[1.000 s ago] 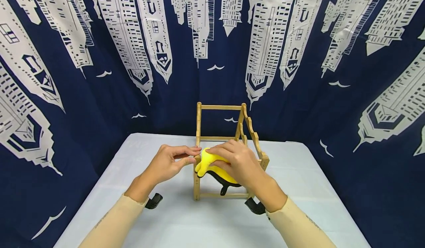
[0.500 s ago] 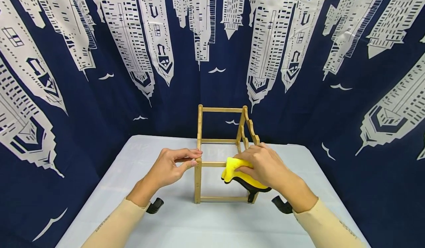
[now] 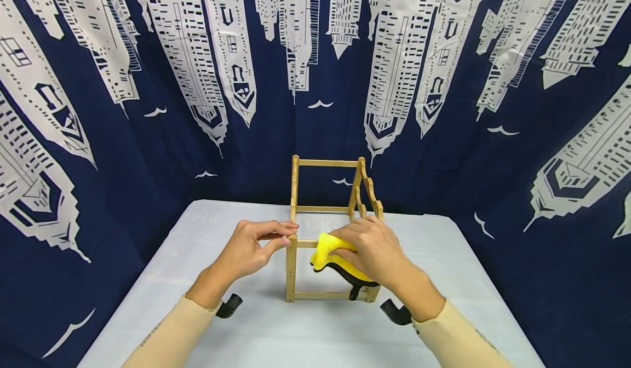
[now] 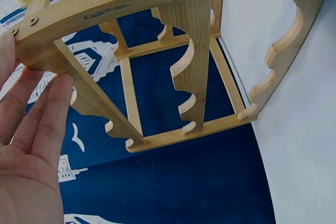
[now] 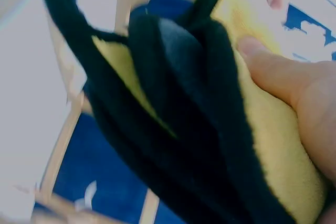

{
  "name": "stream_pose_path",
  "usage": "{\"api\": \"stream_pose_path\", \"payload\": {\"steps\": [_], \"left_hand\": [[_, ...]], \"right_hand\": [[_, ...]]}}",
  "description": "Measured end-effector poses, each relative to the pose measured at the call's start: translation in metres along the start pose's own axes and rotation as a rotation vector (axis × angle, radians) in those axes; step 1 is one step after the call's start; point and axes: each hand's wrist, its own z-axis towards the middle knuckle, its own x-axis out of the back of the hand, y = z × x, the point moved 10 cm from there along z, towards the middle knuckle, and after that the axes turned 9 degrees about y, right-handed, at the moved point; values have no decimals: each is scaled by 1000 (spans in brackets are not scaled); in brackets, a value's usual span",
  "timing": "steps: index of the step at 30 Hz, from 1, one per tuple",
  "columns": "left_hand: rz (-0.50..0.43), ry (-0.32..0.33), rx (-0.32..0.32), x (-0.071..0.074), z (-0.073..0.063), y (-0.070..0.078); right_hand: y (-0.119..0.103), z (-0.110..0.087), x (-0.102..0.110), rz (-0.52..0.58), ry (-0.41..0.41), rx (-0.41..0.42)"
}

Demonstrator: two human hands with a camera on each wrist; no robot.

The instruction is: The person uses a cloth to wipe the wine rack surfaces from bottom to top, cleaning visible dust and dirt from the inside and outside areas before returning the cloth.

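A light wooden rack [image 3: 292, 272] with notched side pieces stands on the table. My left hand [image 3: 253, 250] pinches its near left top corner, the fingers behind the wood and the thumb in front in the left wrist view. My right hand [image 3: 374, 250] grips a folded yellow cleaning cloth [image 3: 323, 249] with black edging and a hanging loop. The cloth is wrapped over the rack's front top rail, toward its right half. Close up in the right wrist view, the layered black edges of the cloth fan out below the thumb [image 5: 278, 74].
A white-covered table [image 3: 236, 335] lies under the rack. Behind and beside it hangs a dark blue curtain [image 3: 276, 154] printed with white buildings and birds. Black wrist mounts [image 3: 229, 306] jut from under both forearms.
My right hand slid the cloth right along the front rail, away from the left corner, then partway back left. My left hand has kept its hold on the corner.
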Motion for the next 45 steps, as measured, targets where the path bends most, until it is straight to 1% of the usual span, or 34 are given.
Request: {"api": "stream_pose_path", "payload": {"steps": [2,4,6,8,11,14,19,24,26,28,32,35,37,39,41,43,45], "left_hand": [[-8,-8,24,-2,-2,-2],[-14,-14,39,-5,-3,-4],[-19,-22,49,-8,-4,-5],[-21,-25,55,-10,-4,-6],[-10,-30,65,-13,-2,-5],[18,-38,64,-17,-2,-3],[85,-77,54,-25,-3,0],[175,-140,0,-34,-1,6],[192,-155,-32,-37,0,8],[190,-157,-61,-38,1,9],[171,-128,-125,-32,1,12],[176,-109,-166,-24,-1,13],[190,-100,-182,-19,-2,13],[206,-89,-196,-14,-3,12],[219,-82,-204,-9,-3,12],[227,-77,-215,-7,-2,11],[226,-78,-226,-6,-1,10]], "right_hand": [[-18,7,-12,36,38,44],[-30,12,-19,53,64,62],[-35,12,-23,52,79,65],[-36,12,-23,54,91,62],[-32,7,-17,77,108,51],[-28,1,-7,110,157,53],[-17,-14,19,169,307,37],[-2,-32,50,228,463,-26],[5,-40,63,228,539,-49],[13,-49,75,225,618,-73],[33,-71,91,222,759,-126],[50,-90,98,244,838,-194],[61,-105,100,255,883,-243],[72,-120,100,257,906,-295],[81,-133,95,259,901,-328],[89,-142,87,276,866,-338],[93,-148,77,301,812,-334]]}}
